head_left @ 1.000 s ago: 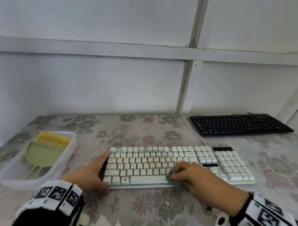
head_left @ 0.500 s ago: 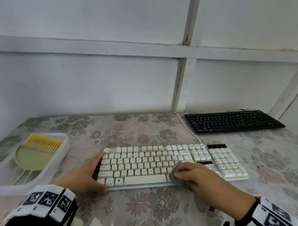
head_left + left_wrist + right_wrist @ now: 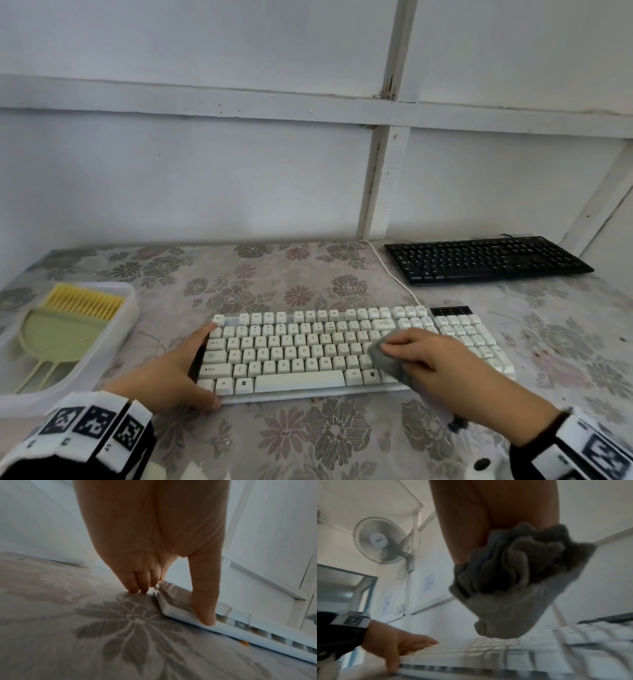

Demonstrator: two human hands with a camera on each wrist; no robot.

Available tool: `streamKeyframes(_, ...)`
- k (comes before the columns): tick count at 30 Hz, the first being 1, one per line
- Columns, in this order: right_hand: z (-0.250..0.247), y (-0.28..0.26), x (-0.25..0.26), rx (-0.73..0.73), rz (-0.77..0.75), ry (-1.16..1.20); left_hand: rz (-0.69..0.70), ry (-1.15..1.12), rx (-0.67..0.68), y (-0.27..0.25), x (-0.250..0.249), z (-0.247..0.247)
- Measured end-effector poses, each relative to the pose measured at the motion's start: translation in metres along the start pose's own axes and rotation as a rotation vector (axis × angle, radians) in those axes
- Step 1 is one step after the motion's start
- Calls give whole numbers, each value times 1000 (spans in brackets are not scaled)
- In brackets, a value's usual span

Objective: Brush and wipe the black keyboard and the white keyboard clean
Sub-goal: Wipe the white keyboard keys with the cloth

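**Wiping the white keyboard, right end**

White panelled walls close off the flowered table (image 3: 298,442) we work at. From the head view, our left hand (image 3: 171,373) braces the near-left corner of the white keyboard (image 3: 294,349), fingers straight along its end. Our right hand (image 3: 428,356) clamps a bunched grey cloth (image 3: 385,359) onto the keys near Enter. Beyond that hand, well apart, lies the black keyboard (image 3: 486,258); left of our left hand, a green brush (image 3: 58,334) rests in a clear tray (image 3: 113,346).

From the left wrist, the thumb (image 3: 205,601) presses the keyboard's front edge while the fingertips (image 3: 137,586) touch the tablecloth.

From the right wrist, the cloth's lower tip meets the keys, though blur hides the contact.

We judge the wipe goes best with light pressure, row by row toward the number pad, keeping the left hand firm so nothing slides.
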State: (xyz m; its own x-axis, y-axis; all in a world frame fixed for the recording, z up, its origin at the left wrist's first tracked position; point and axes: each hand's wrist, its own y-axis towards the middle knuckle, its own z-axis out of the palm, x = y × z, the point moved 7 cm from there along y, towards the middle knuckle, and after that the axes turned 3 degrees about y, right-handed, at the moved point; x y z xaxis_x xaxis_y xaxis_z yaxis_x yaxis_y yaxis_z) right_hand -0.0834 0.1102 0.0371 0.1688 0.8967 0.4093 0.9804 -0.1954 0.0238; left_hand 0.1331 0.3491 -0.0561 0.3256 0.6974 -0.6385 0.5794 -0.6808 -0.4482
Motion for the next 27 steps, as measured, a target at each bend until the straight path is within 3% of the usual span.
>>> streamKeyframes(5, 33, 11, 33, 125, -128, -79, 26, -20, -12, 2, 1, -1)
streamKeyframes(19, 13, -16, -53, 31, 102, -257, 27, 2, -26, 8, 8, -2)
streamKeyframes(27, 13, -24, -55, 50, 76, -199, 54, -35, -11, 9, 8, -2)
